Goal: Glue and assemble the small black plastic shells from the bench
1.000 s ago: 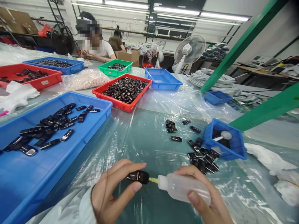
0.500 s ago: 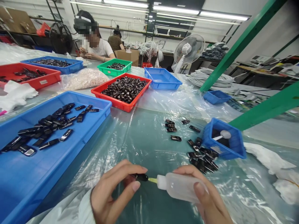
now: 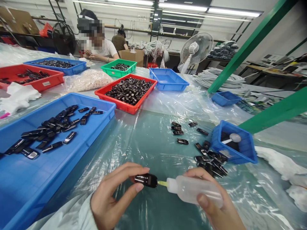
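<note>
The small black part (image 3: 145, 180) is low in front of me, just above the table (image 3: 153, 143), pinched by my left hand (image 3: 112, 198). My forefinger lies along its top and my thumb presses up from beneath, and these fingers (image 3: 124, 169) grip only its left end. That leaves the right end free and turned toward the squeeze bottle (image 3: 194, 191). My right hand (image 3: 216, 207) is wrapped around the bottle's soft body with the thumb across its near side, where I judge a light squeeze is easiest to meter. The bottle lies nearly level, so its yellow nozzle (image 3: 162, 183) meets the part end-on. The tip touches the part's end, though I cannot tell whether it goes inside. Both hands are close together and near my body, which I think steadies such a small join. Loose black parts (image 3: 208, 159) lie scattered just beyond the bottle, beside the small blue bin (image 3: 240, 150), within easy reach of my right side. To my left the big blue tray (image 3: 48, 179) holds more of them spread out flat, and the red tray (image 3: 120, 105) further off is heaped full. A clear plastic sheet (image 3: 168, 105) covers the table under everything.
</note>
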A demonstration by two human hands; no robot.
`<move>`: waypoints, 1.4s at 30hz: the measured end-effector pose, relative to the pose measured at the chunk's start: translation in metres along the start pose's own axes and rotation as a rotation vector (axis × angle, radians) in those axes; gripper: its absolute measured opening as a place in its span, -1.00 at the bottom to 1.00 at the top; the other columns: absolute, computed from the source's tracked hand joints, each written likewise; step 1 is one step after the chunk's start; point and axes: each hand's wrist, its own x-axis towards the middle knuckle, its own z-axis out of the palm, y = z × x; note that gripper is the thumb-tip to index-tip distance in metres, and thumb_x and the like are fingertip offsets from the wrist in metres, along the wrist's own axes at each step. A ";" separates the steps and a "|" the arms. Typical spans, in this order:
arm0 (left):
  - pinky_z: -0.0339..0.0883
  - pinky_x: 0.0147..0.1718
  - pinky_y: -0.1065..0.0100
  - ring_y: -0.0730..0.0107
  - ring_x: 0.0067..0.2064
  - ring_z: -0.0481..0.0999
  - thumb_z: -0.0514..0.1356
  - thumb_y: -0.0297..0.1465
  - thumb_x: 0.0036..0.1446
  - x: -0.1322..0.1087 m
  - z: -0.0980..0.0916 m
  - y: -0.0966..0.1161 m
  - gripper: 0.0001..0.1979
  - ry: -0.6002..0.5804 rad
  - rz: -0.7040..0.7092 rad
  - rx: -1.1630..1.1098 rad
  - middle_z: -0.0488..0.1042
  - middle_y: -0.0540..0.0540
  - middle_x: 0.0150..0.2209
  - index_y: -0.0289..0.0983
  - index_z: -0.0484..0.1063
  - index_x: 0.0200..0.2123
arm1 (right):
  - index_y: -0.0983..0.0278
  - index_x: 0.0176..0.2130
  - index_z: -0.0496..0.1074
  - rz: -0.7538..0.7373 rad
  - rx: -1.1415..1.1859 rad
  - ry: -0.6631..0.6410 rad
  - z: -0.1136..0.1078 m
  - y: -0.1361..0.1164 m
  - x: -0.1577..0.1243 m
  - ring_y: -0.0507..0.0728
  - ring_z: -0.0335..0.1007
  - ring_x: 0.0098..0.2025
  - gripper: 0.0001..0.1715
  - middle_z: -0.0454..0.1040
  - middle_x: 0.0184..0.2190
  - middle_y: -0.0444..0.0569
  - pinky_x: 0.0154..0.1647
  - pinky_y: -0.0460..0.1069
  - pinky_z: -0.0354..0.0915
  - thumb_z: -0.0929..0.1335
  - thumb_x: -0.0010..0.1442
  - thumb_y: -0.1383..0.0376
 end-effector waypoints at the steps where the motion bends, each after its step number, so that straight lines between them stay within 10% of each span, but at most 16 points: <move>1: 0.41 -0.26 0.45 0.30 -0.07 0.47 0.15 -0.41 0.19 0.000 0.000 0.000 -0.74 0.000 -0.004 0.006 0.52 0.04 -0.14 0.06 0.44 -0.10 | 0.14 -0.38 0.41 0.009 -0.002 0.001 0.000 -0.001 0.000 0.01 0.20 -0.54 -0.43 0.35 -0.51 -0.15 -0.58 -0.13 0.11 0.43 -0.24 -0.21; 36: 0.32 -0.20 0.43 0.34 -0.08 0.44 0.09 -0.46 0.21 -0.002 -0.002 0.001 -0.74 0.015 0.000 0.007 0.47 0.01 -0.13 -0.01 0.41 -0.11 | 0.16 -0.35 0.42 -0.012 -0.128 -0.048 -0.009 0.002 0.006 0.02 0.21 -0.60 -0.48 0.39 -0.54 -0.12 -0.63 -0.12 0.15 0.36 -0.07 -0.19; 39: 0.28 -0.17 0.36 0.28 -0.05 0.40 0.08 -0.40 0.22 0.004 -0.005 -0.008 -0.79 0.110 -0.081 -0.007 0.46 -0.03 -0.10 -0.09 0.39 -0.10 | 0.14 -0.21 0.45 -0.012 -0.110 -0.015 -0.006 -0.001 0.008 0.04 0.25 -0.58 -0.55 0.35 -0.64 -0.17 -0.51 -0.10 0.28 0.32 0.07 -0.11; 42: 0.25 -0.15 0.29 0.23 -0.06 0.41 0.07 -0.31 0.22 0.011 -0.005 -0.019 -0.77 0.168 -0.206 -0.112 0.47 -0.09 -0.12 -0.19 0.37 -0.08 | 0.08 -0.01 0.40 -0.008 -0.129 0.032 0.000 0.001 0.011 0.10 0.45 -0.29 -0.52 0.54 -0.29 -0.06 -0.23 -0.06 0.38 0.33 0.12 -0.03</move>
